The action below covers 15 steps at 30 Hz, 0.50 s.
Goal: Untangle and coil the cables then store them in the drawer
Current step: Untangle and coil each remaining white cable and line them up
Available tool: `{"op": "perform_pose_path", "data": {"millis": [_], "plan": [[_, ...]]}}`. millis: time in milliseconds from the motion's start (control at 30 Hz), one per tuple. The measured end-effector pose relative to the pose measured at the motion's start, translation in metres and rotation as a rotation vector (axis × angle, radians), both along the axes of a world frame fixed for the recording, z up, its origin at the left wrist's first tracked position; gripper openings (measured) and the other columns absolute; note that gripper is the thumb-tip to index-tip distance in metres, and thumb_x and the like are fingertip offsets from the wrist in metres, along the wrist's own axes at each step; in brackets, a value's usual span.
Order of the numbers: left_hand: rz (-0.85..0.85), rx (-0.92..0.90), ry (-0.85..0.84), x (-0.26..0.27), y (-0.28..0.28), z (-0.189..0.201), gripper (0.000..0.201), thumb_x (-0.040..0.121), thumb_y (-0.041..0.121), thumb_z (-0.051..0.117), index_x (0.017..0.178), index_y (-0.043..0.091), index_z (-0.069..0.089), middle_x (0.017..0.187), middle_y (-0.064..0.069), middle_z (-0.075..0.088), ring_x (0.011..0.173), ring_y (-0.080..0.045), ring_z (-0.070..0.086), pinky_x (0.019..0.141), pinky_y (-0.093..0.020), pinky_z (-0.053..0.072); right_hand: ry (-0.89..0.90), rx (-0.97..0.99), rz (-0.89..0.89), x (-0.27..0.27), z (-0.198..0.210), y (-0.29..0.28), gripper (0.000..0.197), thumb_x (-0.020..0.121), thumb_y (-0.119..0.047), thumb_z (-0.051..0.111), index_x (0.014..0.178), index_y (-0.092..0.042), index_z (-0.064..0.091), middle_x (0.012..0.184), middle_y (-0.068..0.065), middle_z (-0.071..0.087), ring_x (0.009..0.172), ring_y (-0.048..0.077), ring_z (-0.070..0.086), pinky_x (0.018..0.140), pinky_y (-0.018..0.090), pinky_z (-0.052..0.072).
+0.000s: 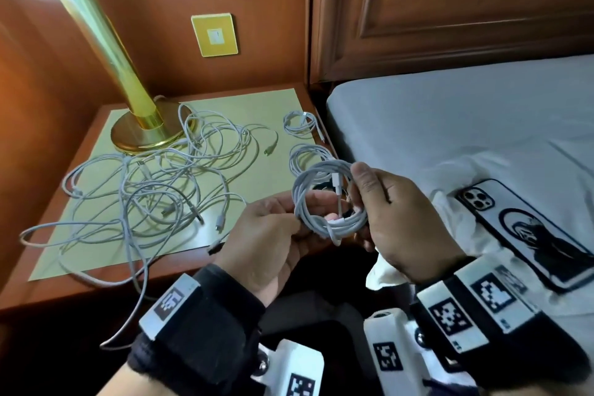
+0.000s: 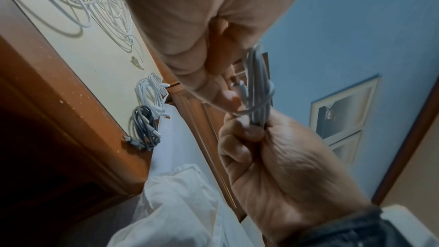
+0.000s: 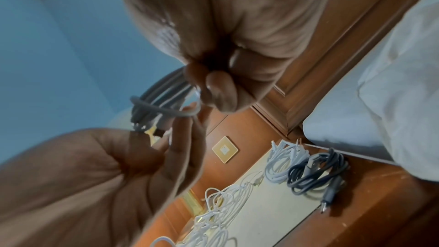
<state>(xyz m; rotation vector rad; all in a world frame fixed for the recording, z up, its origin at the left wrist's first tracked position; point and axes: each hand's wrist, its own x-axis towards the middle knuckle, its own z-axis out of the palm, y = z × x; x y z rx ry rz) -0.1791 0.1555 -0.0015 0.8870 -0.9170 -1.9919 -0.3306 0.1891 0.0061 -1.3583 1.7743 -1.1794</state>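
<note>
Both hands hold a coiled white cable point(image 1: 328, 199) in the air, over the gap between nightstand and bed. My left hand point(image 1: 297, 223) pinches the coil's lower left side. The right hand point(image 1: 356, 202) grips its right side, thumb on top. A loose plug end point(image 1: 337, 185) crosses the ring. In the left wrist view the coil point(image 2: 257, 85) sits between the left hand point(image 2: 225, 91) and the right hand point(image 2: 244, 129). The right wrist view shows the coil point(image 3: 156, 97) under the right hand point(image 3: 213, 85). A tangle of white cables point(image 1: 154, 177) covers the nightstand. No drawer is in view.
Two finished coils point(image 1: 299, 124) point(image 1: 308, 156) lie at the nightstand's right edge; in the wrist views one is white point(image 2: 152, 93), one dark grey point(image 2: 142, 129). A brass lamp point(image 1: 141, 125) stands at the back left. A phone point(image 1: 527, 235) lies on the bed point(image 1: 450, 112).
</note>
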Motion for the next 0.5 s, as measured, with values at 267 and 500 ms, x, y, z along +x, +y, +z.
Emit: {"op": "perform_pose_path", "data": {"millis": [267, 500], "plan": [[0.025, -0.059, 0.131, -0.004, 0.003, -0.001, 0.020, 0.078, 0.010, 0.063, 0.085, -0.003, 0.076, 0.086, -0.023, 0.070, 0.077, -0.026, 0.068, 0.068, -0.032, 0.060, 0.274, -0.061, -0.084, 0.001, -0.004, -0.002, 0.049, 0.102, -0.044, 0.037, 0.064, -0.015, 0.048, 0.054, -0.002, 0.047, 0.060, 0.006, 0.050, 0.054, 0.014, 0.037], [0.062, -0.043, 0.236, -0.015, 0.005, -0.005, 0.009, 0.074, 0.001, 0.064, 0.074, 0.007, 0.070, 0.072, -0.013, 0.068, 0.066, -0.020, 0.068, 0.060, -0.028, 0.056, 0.323, -0.015, -0.100, 0.000, -0.004, -0.005, 0.051, 0.104, -0.044, 0.034, 0.066, -0.012, 0.050, 0.056, -0.001, 0.048, 0.056, 0.009, 0.046, 0.055, 0.015, 0.036]]}}
